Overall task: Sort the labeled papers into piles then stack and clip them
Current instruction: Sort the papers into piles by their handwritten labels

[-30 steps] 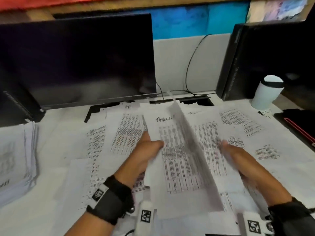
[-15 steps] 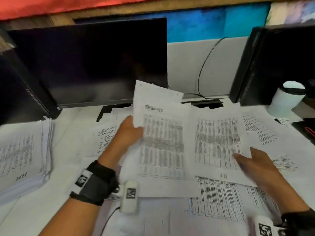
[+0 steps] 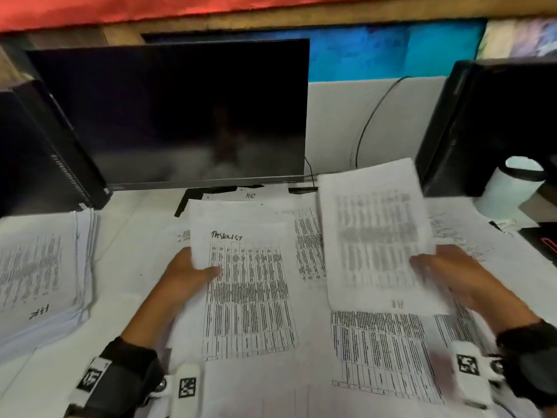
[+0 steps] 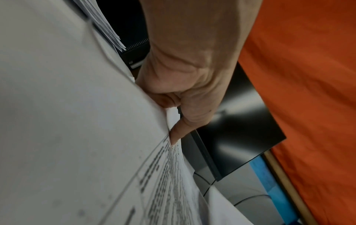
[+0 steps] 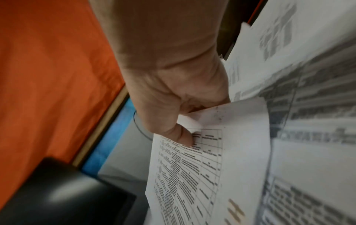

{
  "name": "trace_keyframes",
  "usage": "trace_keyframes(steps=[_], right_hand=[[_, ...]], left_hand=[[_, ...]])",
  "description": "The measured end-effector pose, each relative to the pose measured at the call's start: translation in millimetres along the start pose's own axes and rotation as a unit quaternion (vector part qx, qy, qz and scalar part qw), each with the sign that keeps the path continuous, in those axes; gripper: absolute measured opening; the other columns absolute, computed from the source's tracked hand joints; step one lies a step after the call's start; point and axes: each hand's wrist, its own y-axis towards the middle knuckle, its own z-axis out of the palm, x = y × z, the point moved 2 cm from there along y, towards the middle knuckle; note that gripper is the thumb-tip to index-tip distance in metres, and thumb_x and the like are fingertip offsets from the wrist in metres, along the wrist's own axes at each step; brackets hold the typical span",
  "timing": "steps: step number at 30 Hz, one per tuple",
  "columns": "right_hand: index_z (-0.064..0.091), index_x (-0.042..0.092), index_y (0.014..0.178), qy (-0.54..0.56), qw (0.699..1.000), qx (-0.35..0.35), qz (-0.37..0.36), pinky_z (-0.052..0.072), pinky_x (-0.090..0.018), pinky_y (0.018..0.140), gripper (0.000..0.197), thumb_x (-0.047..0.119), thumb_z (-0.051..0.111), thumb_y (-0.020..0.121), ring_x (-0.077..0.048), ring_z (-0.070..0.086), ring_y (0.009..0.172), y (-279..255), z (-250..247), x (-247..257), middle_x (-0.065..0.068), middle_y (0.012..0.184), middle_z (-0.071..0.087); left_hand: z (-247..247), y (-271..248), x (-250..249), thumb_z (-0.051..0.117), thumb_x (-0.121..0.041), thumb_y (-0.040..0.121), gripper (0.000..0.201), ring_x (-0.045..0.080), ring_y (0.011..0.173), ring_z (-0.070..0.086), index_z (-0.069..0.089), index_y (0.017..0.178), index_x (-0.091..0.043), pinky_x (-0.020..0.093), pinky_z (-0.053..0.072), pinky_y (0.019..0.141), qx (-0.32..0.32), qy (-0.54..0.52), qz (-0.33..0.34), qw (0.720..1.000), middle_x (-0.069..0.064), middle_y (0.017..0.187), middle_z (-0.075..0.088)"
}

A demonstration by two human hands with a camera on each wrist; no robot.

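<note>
two hands: left grip pinches tasklist sheet, right grip seemingly pinches blurred sheet.

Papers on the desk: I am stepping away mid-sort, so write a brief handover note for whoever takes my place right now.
Left hand pinches the left edge of the sheet headed TASKLIST.
Right hand holds a blurred printed sheet lifted above the loose papers.
Done: one HR pile sits at the desk's left.
Left: place both held sheets, sort the spread papers, then stack and clip. No clip can be made out.
</note>
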Motion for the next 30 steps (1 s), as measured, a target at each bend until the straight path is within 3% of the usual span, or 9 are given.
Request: trace_keyframes(steps=[3, 7, 13, 17, 20, 24, 25, 27, 30], right_hand=[[0.076, 0.007, 0.097, -0.063, 0.998, 0.025, -0.02, 0.062, -0.046, 0.089, 0.009, 0.011, 0.07, 0.092, -0.031, 0.076, 0.088, 18, 39, 17, -0.009, 0.091, 0.081], [0.062, 0.007, 0.127, -0.097, 0.994, 0.028, -0.034, 0.054, -0.045, 0.102, 0.033, 0.019, 0.07, 0.097, -0.031, 0.067, 0.112, 26, 83, 41, -0.01, 0.129, 0.068], [0.042, 0.006, 0.141, -0.055, 0.998, 0.034, -0.013, 0.057, -0.041, 0.089, 0.068, 0.015, 0.085, 0.089, -0.028, 0.068, 0.104, 16, 111, 60, -0.01, 0.121, 0.066], [0.075, 0.012, 0.111, -0.037, 0.998, 0.012, -0.059, 0.064, -0.054, 0.084, 0.017, 0.016, 0.079, 0.094, -0.033, 0.079, 0.082, 2, 71, 72, -0.009, 0.091, 0.082], [0.076, 0.014, 0.108, -0.008, 0.994, -0.053, -0.096, 0.065, -0.056, 0.079, 0.015, 0.021, 0.079, 0.095, -0.031, 0.08, 0.076, -16, 21, 85, -0.006, 0.087, 0.083], [0.064, 0.002, 0.131, 0.153, 0.984, -0.047, -0.073, 0.062, -0.032, 0.05, 0.068, 0.029, 0.093, 0.075, -0.014, 0.078, 0.064, -36, -20, 91, -0.002, 0.082, 0.082], [0.065, 0.002, 0.126, 0.172, 0.981, -0.034, -0.086, 0.061, -0.027, 0.05, 0.053, 0.026, 0.087, 0.085, -0.011, 0.077, 0.064, -45, -15, 95, -0.002, 0.083, 0.082], [0.072, 0.007, 0.108, 0.169, 0.979, 0.009, -0.109, 0.063, -0.032, 0.055, 0.011, 0.012, 0.07, 0.098, -0.016, 0.079, 0.065, -68, 7, 103, -0.006, 0.083, 0.082], [0.075, 0.011, 0.114, 0.105, 0.983, 0.085, -0.124, 0.061, -0.054, 0.091, 0.019, 0.018, 0.072, 0.097, -0.033, 0.081, 0.09, -93, 69, 98, -0.008, 0.101, 0.083]], left_hand=[[-9, -8, 14, 0.076, -0.002, 0.093, 0.033, 0.014, 0.102, 0.064, 0.06, 0.111, -0.025, 0.031, 0.045, 0.097, -0.009, -0.032, 0.001, 0.999, -0.006, 0.108, 0.07], [-21, -13, 39, 0.076, -0.005, 0.094, 0.035, 0.017, 0.112, 0.063, 0.057, 0.119, -0.019, 0.027, 0.043, 0.094, -0.032, -0.037, -0.006, 0.999, -0.013, 0.104, 0.066], [-28, -10, 70, 0.079, -0.012, 0.093, 0.033, 0.017, 0.117, 0.064, 0.056, 0.116, -0.019, 0.033, 0.046, 0.102, -0.027, -0.032, -0.014, 0.999, -0.013, 0.119, 0.066], [-35, -8, 73, 0.078, -0.017, 0.093, 0.028, 0.018, 0.104, 0.063, 0.057, 0.112, -0.018, 0.034, 0.048, 0.092, -0.022, 0.001, 0.0, 1.0, -0.01, 0.106, 0.066], [-38, -9, 75, 0.078, -0.018, 0.092, 0.025, 0.018, 0.103, 0.065, 0.058, 0.108, -0.021, 0.033, 0.049, 0.089, -0.017, 0.007, 0.004, 1.0, -0.007, 0.107, 0.068], [-39, -10, 70, 0.076, -0.016, 0.093, 0.028, 0.018, 0.104, 0.063, 0.057, 0.114, -0.019, 0.03, 0.045, 0.088, -0.021, 0.02, 0.011, 1.0, -0.008, 0.107, 0.065], [-38, -10, 69, 0.075, -0.016, 0.093, 0.028, 0.017, 0.105, 0.064, 0.058, 0.115, -0.019, 0.03, 0.046, 0.088, -0.018, 0.014, 0.012, 1.0, -0.008, 0.109, 0.067], [-37, -11, 68, 0.073, -0.017, 0.094, 0.027, 0.016, 0.108, 0.066, 0.06, 0.118, -0.02, 0.03, 0.048, 0.09, -0.013, -0.008, 0.008, 1.0, -0.008, 0.111, 0.069], [-35, -13, 67, 0.068, -0.047, 0.095, 0.045, 0.019, 0.127, 0.062, 0.057, 0.133, -0.027, 0.037, 0.048, 0.106, 0.002, -0.047, -0.014, 0.999, -0.009, 0.134, 0.066]])
